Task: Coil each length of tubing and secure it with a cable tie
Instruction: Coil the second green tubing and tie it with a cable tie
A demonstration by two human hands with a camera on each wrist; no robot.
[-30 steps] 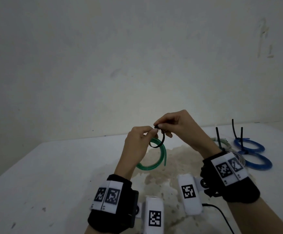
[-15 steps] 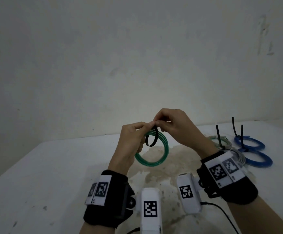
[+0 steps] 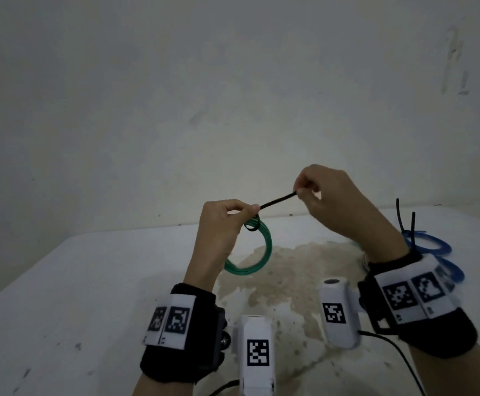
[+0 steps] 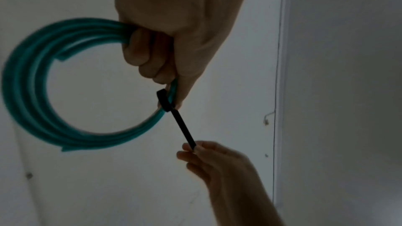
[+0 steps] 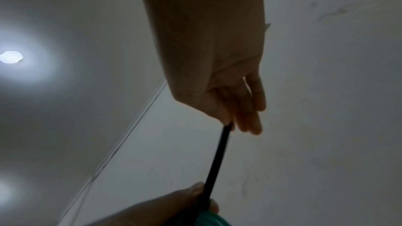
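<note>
The left hand grips the green tubing coil (upright ring); the right hand pinches the black cable tie, its tail slanting up-right.

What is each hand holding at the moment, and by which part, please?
Left hand grips the green tubing coil beside the cable tie; right hand pinches the tie's tail end.

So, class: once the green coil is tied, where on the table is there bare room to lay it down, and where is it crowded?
Bare room: the table's left part, beside the left hand. Crowded: the right side, where blue coils with upright ties lie behind the right hand. The green coil hangs over the stained middle.
</note>
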